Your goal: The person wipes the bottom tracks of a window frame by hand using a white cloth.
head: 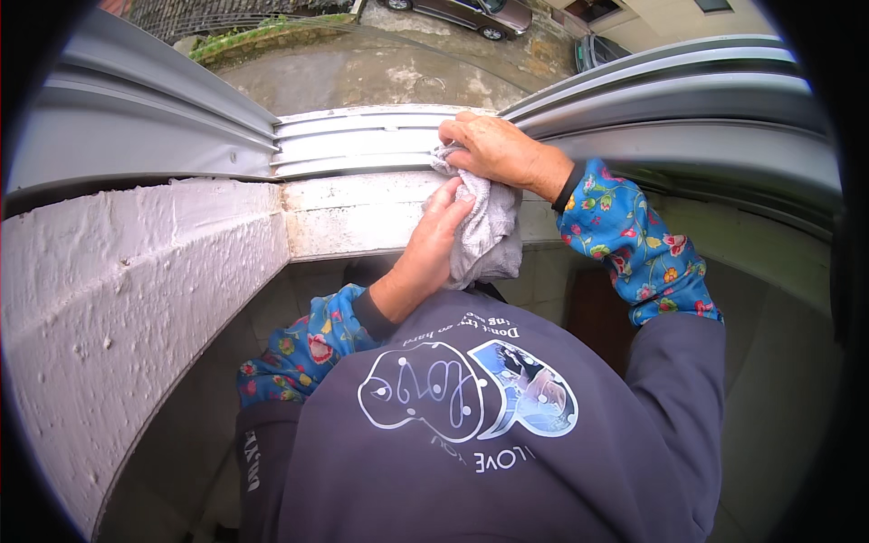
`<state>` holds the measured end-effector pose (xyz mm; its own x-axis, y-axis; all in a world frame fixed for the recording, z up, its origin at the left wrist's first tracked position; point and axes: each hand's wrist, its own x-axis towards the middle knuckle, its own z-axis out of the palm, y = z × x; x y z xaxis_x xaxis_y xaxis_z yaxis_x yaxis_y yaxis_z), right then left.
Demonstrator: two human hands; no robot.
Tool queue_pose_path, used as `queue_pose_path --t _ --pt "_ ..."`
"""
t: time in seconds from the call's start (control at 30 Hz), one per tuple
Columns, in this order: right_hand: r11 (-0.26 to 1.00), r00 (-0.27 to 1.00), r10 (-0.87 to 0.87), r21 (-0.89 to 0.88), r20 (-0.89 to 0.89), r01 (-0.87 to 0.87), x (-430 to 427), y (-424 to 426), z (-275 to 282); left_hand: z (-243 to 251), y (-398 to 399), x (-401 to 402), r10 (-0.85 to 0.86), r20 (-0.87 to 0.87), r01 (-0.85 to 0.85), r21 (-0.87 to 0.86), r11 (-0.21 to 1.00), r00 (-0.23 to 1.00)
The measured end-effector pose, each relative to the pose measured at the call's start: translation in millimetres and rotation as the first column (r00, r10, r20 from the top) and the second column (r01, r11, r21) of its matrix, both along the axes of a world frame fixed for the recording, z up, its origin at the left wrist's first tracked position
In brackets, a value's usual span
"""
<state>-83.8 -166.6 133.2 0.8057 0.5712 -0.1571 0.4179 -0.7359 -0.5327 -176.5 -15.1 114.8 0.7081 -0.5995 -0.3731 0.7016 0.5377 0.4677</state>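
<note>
A crumpled pale grey cloth (pixel 485 227) hangs over the inner edge of a white windowsill (pixel 353 220). My right hand (pixel 499 149) grips the cloth's upper end at the right part of the sliding-window track (pixel 356 144), fingers bent over the rails. Lower down, my left hand (pixel 428 244) holds the cloth from its left side, with thumb and fingertips close to the right hand. Some of the left fingers are hidden behind the cloth. Blue floral sleeve covers (pixel 635 248) with dark cuffs reach both wrists.
Grey metal window frames flank the opening, the left frame (pixel 149 115) and the right sash (pixel 679 105). A rough white plastered wall (pixel 142 271) curves along the left. Outside and far below lie a wet paved yard (pixel 380 64) and a parked brown car (pixel 468 15).
</note>
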Motion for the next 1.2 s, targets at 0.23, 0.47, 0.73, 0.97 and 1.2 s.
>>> queue_pose_path --t 0.23,0.47,0.73,0.97,1.2 --pt "0.986 1.0 0.03 0.164 0.004 -0.031 3 -7 -11 4 1 -1 -0.03 -0.046 0.034 0.074 0.997 0.998" --pt "0.929 0.999 -0.049 0.368 0.02 0.038 2 64 19 88 22 -16 0.236 -0.138 -0.182 0.322 0.929 0.962" --pt "0.996 0.993 -0.081 -0.033 -0.084 0.078 -4 24 0 12 19 2 -0.089 -0.116 0.094 0.037 0.995 0.989" --pt "0.991 0.991 -0.131 -0.027 -0.026 0.131 -21 -3 -2 8 12 8 -0.243 -0.124 0.257 0.114 0.96 0.962" --pt "0.955 0.994 -0.05 0.295 0.092 0.021 19 128 -24 23 93 7 0.18 -0.173 -0.134 0.251 0.959 0.968"
